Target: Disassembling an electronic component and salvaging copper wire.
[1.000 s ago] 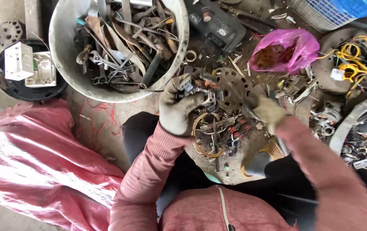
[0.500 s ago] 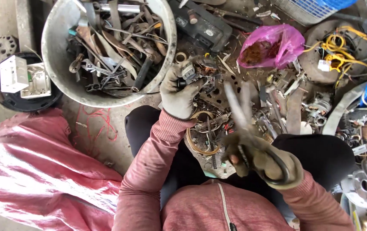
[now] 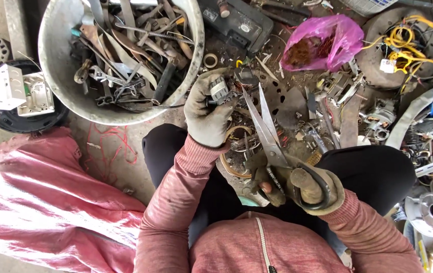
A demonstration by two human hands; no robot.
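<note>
Scissors [image 3: 266,126] up now, blades apart, my right hand [image 3: 302,189] clamped on handles just below scrap pile; earlier it was lower. Left hand [image 3: 207,112] grips small grey part [image 3: 220,90] beside metal tub [image 3: 55,76].

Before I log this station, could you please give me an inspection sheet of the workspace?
Surface: bare ground, dirty, strewn with scrap.
Job's things: large scissors, blades open, pointing at a small grey part.
Clutter: metal basin full of scrap strips and wrenches; pink plastic bag; black tray holding white boxes; red sack.
Hands: gloved left hand grips the small grey part; gloved right hand holds the scissors' handles.
Cables: yellow wires coiled at upper right.
Surroundings: motor parts at right; no other person seen.
</note>
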